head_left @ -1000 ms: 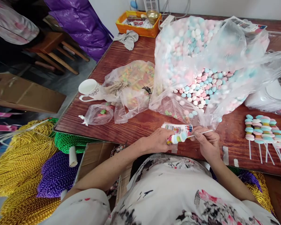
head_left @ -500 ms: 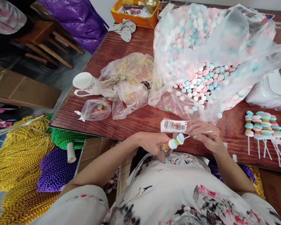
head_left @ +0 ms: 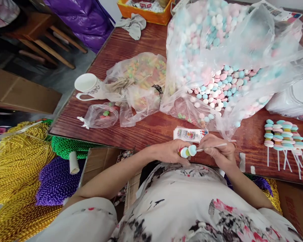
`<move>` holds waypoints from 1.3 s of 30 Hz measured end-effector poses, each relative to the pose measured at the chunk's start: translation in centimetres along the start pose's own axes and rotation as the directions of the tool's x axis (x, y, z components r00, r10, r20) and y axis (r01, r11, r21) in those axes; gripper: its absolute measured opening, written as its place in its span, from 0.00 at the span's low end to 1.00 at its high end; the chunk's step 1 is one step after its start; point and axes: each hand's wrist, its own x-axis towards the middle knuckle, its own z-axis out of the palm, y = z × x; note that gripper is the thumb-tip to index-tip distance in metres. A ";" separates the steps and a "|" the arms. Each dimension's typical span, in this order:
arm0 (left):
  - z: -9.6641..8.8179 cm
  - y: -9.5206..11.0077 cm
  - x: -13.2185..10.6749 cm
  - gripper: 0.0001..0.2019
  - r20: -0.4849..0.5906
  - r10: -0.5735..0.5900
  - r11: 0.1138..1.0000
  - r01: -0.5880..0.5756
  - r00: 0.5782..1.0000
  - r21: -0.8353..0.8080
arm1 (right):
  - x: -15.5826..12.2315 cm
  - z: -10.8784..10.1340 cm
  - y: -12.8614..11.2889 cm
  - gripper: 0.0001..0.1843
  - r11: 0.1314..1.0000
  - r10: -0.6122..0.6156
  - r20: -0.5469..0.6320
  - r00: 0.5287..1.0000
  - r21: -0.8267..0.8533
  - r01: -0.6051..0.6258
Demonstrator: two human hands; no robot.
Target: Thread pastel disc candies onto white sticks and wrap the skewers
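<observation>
My left hand (head_left: pixel 170 152) is closed round the stacked end of a candy skewer (head_left: pixel 188 151), a row of pastel discs on a thin white stick. My right hand (head_left: pixel 218 153) pinches the stick's bare end just to the right. Both hands hover at the near edge of the brown wooden table (head_left: pixel 146 129), in front of my floral-print top. A small printed label strip (head_left: pixel 190 134) lies on the table just behind them. A big clear bag of pink, blue and white candy discs (head_left: pixel 222 84) spills open behind that.
Finished skewers (head_left: pixel 282 137) lie at the right edge. A smaller bag of mixed sweets (head_left: pixel 138 84), a tiny bag (head_left: pixel 101 116) and a white mug (head_left: pixel 87 84) sit left. An orange tray (head_left: pixel 145 10) stands far back. Gold, green and purple cord bundles (head_left: pixel 22 168) lie on the floor.
Both hands dipped towards my body with the skewer, then rose back to the table edge. The view has tilted down a little.
</observation>
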 end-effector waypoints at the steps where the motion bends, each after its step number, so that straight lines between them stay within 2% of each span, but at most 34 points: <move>1: 0.1 0.3 0.0 0.13 -0.070 -0.001 0.992 0.010 0.998 0.129 | -0.1 0.3 0.4 0.07 0.996 0.073 -0.097 0.993 0.061 -0.068; 3: 0.1 1.0 -0.2 0.13 -0.230 0.010 0.921 0.080 0.973 0.381 | -0.1 0.7 1.0 0.06 0.976 0.178 -0.247 0.953 0.171 -0.139; 4: 0.0 1.3 -0.4 0.15 -0.297 0.028 0.876 0.120 0.955 0.467 | -0.1 0.8 1.2 0.06 0.971 0.189 -0.292 0.937 0.196 -0.135; 6: -0.2 1.8 -0.7 0.19 -0.358 0.064 0.826 0.152 0.931 0.542 | -0.2 0.9 1.3 0.06 0.982 0.133 -0.331 0.934 0.169 -0.080; 8: -0.3 2.0 -0.9 0.20 -0.361 0.074 0.833 0.141 0.930 0.535 | -0.4 0.9 1.0 0.07 0.998 0.028 -0.310 0.950 0.064 -0.008; 11: -0.2 2.0 -0.8 0.14 -0.339 0.064 0.844 0.131 0.939 0.520 | -0.8 1.1 0.4 0.11 0.988 -0.121 -0.210 0.970 -0.119 0.098; 14: 0.5 1.6 -0.4 0.10 -0.374 0.067 0.803 0.172 0.925 0.571 | -1.5 1.6 0.2 0.18 0.959 -0.225 -0.153 0.962 -0.207 0.191; 17: 1.5 1.0 0.1 0.10 -0.414 0.076 0.741 0.226 0.907 0.632 | -2.2 2.3 0.3 0.18 0.964 -0.210 -0.212 0.954 -0.210 0.165; 20: 2.5 0.2 0.7 0.06 -0.405 0.121 0.705 0.209 0.906 0.678 | -2.7 2.8 0.4 0.17 0.971 -0.181 -0.224 0.958 -0.199 0.136; 24: 3.1 -0.6 1.4 0.05 -0.418 0.196 0.752 0.138 0.887 0.645 | -2.6 2.9 0.5 0.14 0.966 -0.197 -0.207 0.958 -0.207 0.154; 28: 2.7 -1.0 1.6 0.06 -0.481 0.213 0.813 0.119 0.850 0.570 | -1.4 1.3 -0.2 0.09 0.973 -0.159 -0.215 0.964 -0.199 0.117; 30: 2.4 -0.9 1.4 0.06 -0.518 0.210 0.814 0.145 0.829 0.562 | -0.9 -0.2 -1.2 0.18 0.942 -0.220 -0.235 0.947 -0.304 0.143; 31: 2.3 -0.7 1.3 0.06 -0.527 0.206 0.809 0.160 0.824 0.566 | -0.6 -0.9 -1.9 0.23 0.895 -0.282 -0.198 0.939 -0.408 0.183; 32: 2.2 -0.5 1.2 0.05 -0.529 0.202 0.800 0.173 0.824 0.575 | -0.4 -1.5 -2.6 0.25 0.812 -0.339 -0.096 0.936 -0.533 0.239; 34: 1.9 0.0 1.2 0.04 -0.515 0.206 0.776 0.182 0.832 0.604 | 0.0 -2.3 -4.1 0.20 0.551 -0.370 0.193 0.909 -0.742 0.382; 35: 1.8 0.2 1.3 0.03 -0.503 0.213 0.763 0.179 0.838 0.621 | 0.1 -2.5 -4.8 0.16 0.409 -0.329 0.314 0.891 -0.803 0.434; 37: 1.5 0.6 1.6 0.03 -0.490 0.223 0.740 0.180 0.843 0.648 | 0.3 -2.3 -5.9 0.13 0.180 -0.237 0.430 0.871 -0.862 0.474; 39: 1.3 0.7 2.1 0.04 -0.480 0.227 0.721 0.185 0.848 0.667 | 0.5 -2.0 -6.3 0.12 0.057 -0.192 0.469 0.862 -0.871 0.487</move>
